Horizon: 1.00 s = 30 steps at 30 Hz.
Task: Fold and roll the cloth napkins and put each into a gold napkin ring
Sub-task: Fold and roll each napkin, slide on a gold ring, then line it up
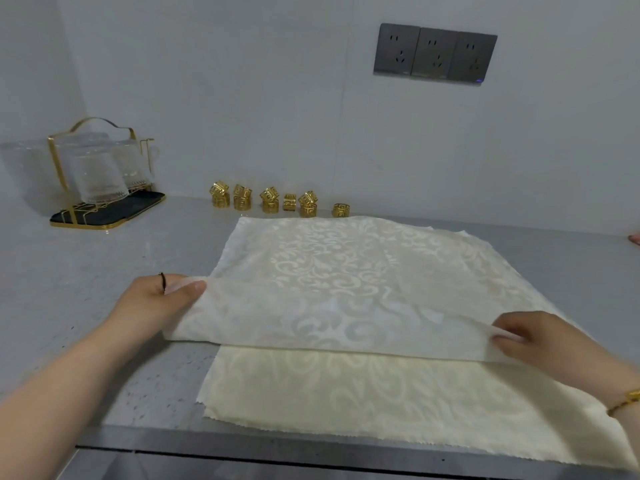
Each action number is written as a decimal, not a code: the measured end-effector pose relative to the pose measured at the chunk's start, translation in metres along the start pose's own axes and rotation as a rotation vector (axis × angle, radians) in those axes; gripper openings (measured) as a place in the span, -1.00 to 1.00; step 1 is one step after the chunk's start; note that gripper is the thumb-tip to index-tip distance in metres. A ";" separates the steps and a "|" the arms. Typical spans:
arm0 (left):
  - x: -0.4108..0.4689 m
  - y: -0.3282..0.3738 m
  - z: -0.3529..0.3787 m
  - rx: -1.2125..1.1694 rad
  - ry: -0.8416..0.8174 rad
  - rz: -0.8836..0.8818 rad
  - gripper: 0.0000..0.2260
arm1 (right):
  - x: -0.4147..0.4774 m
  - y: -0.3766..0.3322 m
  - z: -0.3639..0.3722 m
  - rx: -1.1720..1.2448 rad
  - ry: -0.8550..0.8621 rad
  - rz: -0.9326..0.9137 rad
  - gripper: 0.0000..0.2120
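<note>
A cream damask napkin (332,271) lies spread flat on a grey tabletop (104,289), its woven scroll pattern catching the light. Its near edge is lifted and folded a little way over toward the wall, held at both ends. A second napkin (346,393) of the same cloth, slightly more yellow, lies flat beneath it, its near part showing below the fold and reaching the front edge of the tabletop.

The left hand (156,299) pinches the left end of the fold, thumb on top and fingers closed under the cloth. A thin dark band sits on one finger. The right hand (530,337) pinches the right end of the fold in the same way, closed on the fabric. A gold bracelet (627,401) circles that wrist.

Beyond both hands, past the far edge of the napkin, a row of gold napkin rings (270,200) with a cut-out key pattern stands against the wall, some stacked two high.

Beyond the left hand, further to its left and by the wall, a gold wire rack (100,161) on a dark tray holds upturned clear glasses (98,181).

High on the wall, beyond the right hand, three grey wall sockets (434,53) sit side by side.
</note>
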<state>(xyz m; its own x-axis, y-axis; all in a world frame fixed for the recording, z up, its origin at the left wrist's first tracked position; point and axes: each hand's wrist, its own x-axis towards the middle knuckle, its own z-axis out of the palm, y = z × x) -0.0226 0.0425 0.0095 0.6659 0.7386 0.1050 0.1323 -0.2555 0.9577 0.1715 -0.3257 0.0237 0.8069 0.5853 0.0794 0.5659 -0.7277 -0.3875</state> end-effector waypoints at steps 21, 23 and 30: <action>0.075 0.000 0.022 0.301 -0.124 -0.036 -0.76 | 0.061 0.013 -0.003 0.336 0.247 0.488 -0.84; 0.089 -0.007 0.027 0.338 -0.150 -0.033 -0.74 | 0.073 0.016 0.002 0.318 0.287 0.503 -0.79; 0.121 -0.018 0.047 0.441 -0.136 0.033 -0.72 | 0.101 0.033 0.017 0.184 0.335 0.557 -0.74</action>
<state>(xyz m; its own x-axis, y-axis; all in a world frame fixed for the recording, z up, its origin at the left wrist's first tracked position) 0.0901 0.1070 -0.0077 0.7614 0.6446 0.0688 0.3898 -0.5400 0.7460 0.2684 -0.2848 0.0035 0.9955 -0.0238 0.0918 0.0363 -0.7986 -0.6008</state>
